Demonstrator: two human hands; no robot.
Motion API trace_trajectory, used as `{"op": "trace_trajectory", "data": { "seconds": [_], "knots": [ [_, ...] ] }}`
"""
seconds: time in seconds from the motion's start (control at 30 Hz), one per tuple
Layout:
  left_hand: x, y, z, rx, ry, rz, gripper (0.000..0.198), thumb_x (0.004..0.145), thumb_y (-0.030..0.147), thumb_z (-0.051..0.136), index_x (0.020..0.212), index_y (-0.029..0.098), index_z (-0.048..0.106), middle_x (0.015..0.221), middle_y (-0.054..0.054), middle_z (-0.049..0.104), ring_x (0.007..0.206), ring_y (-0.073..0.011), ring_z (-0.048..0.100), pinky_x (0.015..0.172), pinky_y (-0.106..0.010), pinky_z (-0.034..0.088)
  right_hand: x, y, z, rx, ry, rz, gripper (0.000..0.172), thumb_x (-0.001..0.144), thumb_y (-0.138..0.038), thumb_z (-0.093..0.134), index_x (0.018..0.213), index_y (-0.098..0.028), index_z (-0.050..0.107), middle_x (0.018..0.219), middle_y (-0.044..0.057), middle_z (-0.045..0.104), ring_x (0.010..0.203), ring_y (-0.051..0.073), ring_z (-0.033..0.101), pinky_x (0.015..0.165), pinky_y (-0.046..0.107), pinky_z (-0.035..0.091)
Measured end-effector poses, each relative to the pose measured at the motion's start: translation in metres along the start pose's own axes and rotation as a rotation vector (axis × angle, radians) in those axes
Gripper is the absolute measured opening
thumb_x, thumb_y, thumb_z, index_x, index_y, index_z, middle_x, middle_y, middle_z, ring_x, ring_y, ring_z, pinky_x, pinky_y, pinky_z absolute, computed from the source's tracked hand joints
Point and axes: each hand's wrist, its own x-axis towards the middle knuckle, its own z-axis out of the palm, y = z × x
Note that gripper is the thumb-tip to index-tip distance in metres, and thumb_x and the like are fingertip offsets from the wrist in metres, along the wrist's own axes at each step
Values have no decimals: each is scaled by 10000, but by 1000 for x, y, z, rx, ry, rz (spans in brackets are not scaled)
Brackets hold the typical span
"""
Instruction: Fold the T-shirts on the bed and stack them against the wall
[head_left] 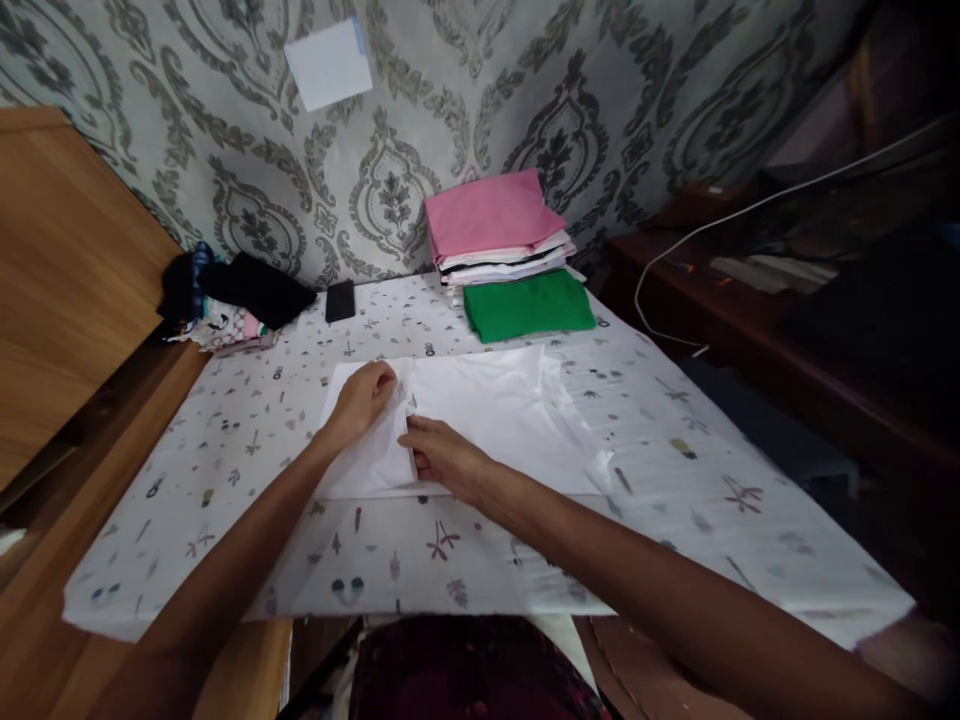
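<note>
Fingers (424,425) of the right hand (454,462) pinch the white garment (487,405) at a raised edge; left hand (363,396) curled over it, grip I can't tell; garment flat on the tablecloth (487,570). Folding step, I judge; next move calls for keeping that edge straight.

No readable text, label, brand or number in view.
The white sheet (328,66) with a blue corner on the wall shows no legible writing, nor does the dark flat object (340,301) near the wall. On the tabletop cover (540,560) the prints are small pictures, some like palms and sunglasses, not letters; the wall covering (405,180) bears scrollwork. No lettering can be made out on the white garment (480,420).
</note>
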Motion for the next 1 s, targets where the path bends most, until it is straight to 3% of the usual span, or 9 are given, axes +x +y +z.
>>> {"op": "trace_trajectory", "data": {
  "seconds": [0.13, 0.3, 0.47, 0.63, 0.73, 0.83, 0.9, 1.0],
  "knots": [
    [-43, 13, 1, -103, 35, -6, 115, 923, 251, 489, 922, 208, 596, 916, -48, 614, 875, -208, 572, 788, -356, 464, 7, 1, 1, 45, 47, -90, 282, 662, -74, 544, 895, -173, 667, 636, -13, 624, 582, 124, 580, 595, 234, 471],
    [-67, 20, 11, -173, 120, 15, 232, 948, 256, 478, 1155, 203, 568, 1113, -95, 636, 1044, -238, 590, 926, -408, 489, 16, 9, -3, -83, 89, -329, 500, 629, -72, 492, 1078, -206, 665, 706, -31, 646, 677, 147, 605, 609, 242, 479],
    [-79, 19, 13, -81, 6, 96, 326, 987, 245, 433, 1297, 215, 531, 1306, -117, 596, 1224, -260, 547, 1063, -460, 449, 21, 13, -18, -125, 186, -391, 493, 682, -116, 531, 1155, -215, 626, 909, 20, 727, 785, 164, 666, 734, 312, 555],
    [-101, 16, -2, -34, -75, 186, 311, 997, 311, 481, 1292, 230, 538, 1352, -124, 566, 1255, -260, 539, 1054, -449, 471, 19, 10, -31, -203, 196, -370, 340, 704, -168, 557, 1039, -201, 607, 940, 50, 697, 766, 180, 680, 687, 349, 588],
    [-114, 15, -8, 38, -96, 261, 301, 963, 342, 567, 1241, 228, 566, 1301, -125, 591, 1208, -271, 561, 992, -448, 498, 21, 1, -33, -517, 271, -503, 268, 766, -209, 524, 1014, -202, 626, 971, 64, 679, 806, 199, 675, 704, 375, 590],
    [-120, 16, -9, 96, -95, 293, 217, 965, 294, 558, 1167, 227, 599, 1234, -114, 625, 1151, -268, 577, 951, -445, 497, 28, -10, -29, -964, 326, -724, 312, 861, -216, 445, 1080, -189, 665, 1138, 118, 687, 1058, 250, 646, 934, 443, 536],
    [-120, 18, -9, 110, -101, 290, 159, 983, 249, 503, 1086, 221, 621, 1158, -106, 654, 1086, -255, 589, 916, -433, 496, 37, -15, -24, -1209, 306, -791, 394, 914, -213, 398, 1214, -160, 648, 1367, 155, 612, 1300, 273, 529, 1094, 466, 422],
    [-119, 22, -13, 134, -146, 287, 195, 993, 201, 426, 979, 204, 620, 1037, -104, 676, 974, -246, 594, 858, -428, 490, 49, -13, -19, -1498, 228, -714, 477, 967, -264, 391, 1391, -112, 547, 1578, 170, 411, 1487, 293, 315, 1195, 507, 263]
  ]
}}
